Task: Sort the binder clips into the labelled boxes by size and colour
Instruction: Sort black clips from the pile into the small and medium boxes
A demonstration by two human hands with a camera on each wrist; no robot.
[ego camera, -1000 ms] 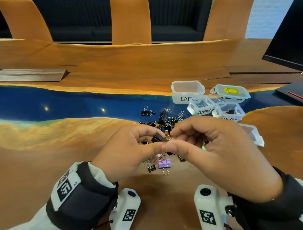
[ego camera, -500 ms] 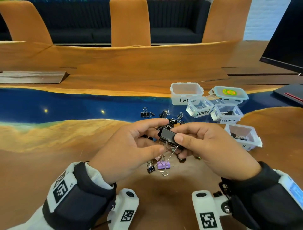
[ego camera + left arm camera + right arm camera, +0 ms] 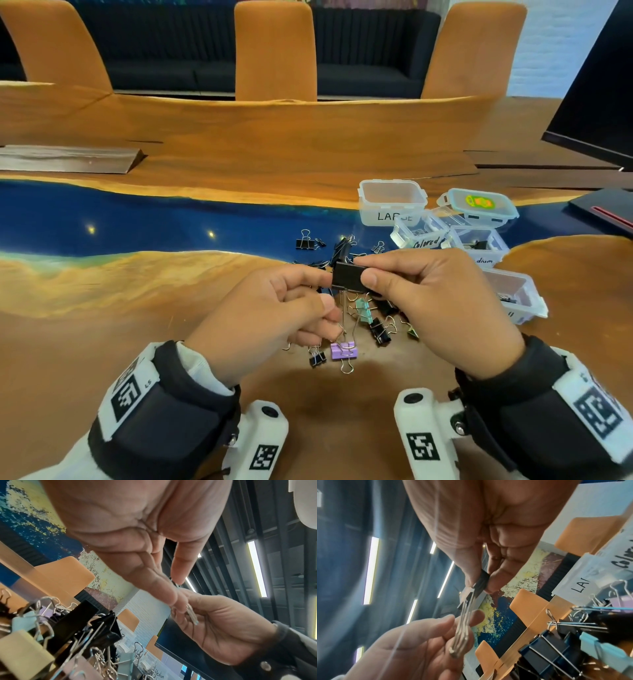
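**Sorting barely under way**

Clips mostly remain: your loose pile of black and pastel metal binder clips [image 3: 363, 318] lies just in front of the clear plastic box labelled LARGE [image 3: 392, 205], which looks empty; neighbouring boxes hold only a few. Your right hand [image 3: 442, 308] pinches the large black binder clip [image 3: 347, 277] by its body, above that pile. Your left hand [image 3: 270, 318] pinches its wire handles below.
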